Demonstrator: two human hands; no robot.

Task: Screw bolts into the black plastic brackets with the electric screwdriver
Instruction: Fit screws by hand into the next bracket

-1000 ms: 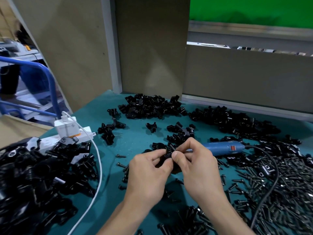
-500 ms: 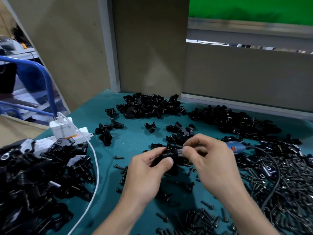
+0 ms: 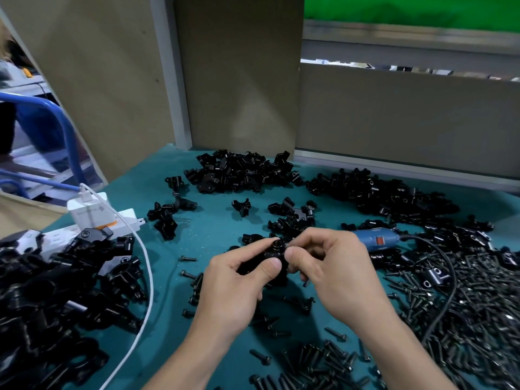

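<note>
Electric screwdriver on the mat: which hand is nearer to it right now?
Right. The right hand covers the tip end of the electric screwdriver; the left hand is farther off, beyond the bracket both hands pinch.

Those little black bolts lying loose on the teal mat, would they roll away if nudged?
Probably a little: each small black bolt has a round shank, so it should roll, though its wider head would likely curve the path. The teal mat looks matte, which may slow it. Being so small, it is probably light to lift.
</note>
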